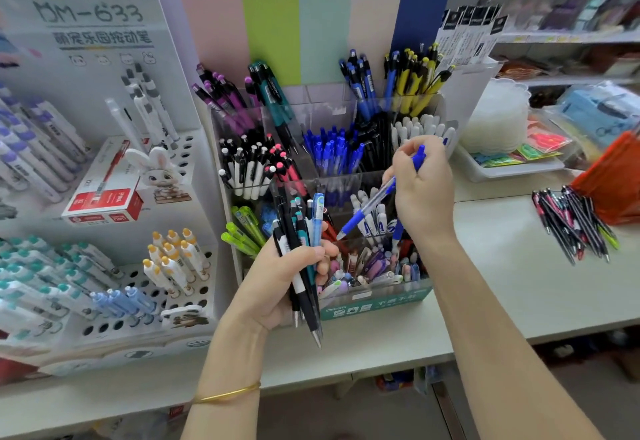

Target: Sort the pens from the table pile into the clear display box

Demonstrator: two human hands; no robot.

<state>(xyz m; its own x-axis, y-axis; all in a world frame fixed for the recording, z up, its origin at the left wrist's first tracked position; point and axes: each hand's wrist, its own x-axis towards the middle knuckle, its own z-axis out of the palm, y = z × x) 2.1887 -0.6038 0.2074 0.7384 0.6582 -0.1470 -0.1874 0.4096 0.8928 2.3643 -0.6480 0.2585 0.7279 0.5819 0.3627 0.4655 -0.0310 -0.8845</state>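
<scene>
My left hand [277,280] grips a bundle of pens [301,249], black, teal and light blue, tips pointing down, in front of the clear display box [377,296]. My right hand [424,186] holds a blue pen [372,207] with a clear barrel, tilted, tip down-left, over the box's middle compartments. The box has several tiers of compartments filled with purple, teal, blue, yellow, black, white, green and pastel pens. A pile of dark and pink pens [575,223] lies on the table at the right.
A white pen display stand [104,169] with a rabbit figure stands at the left. An orange pouch [613,183] lies beside the pile, and a white tray [509,167] with packets sits behind. Shelves run along the back right. The table edge [381,365] is near me.
</scene>
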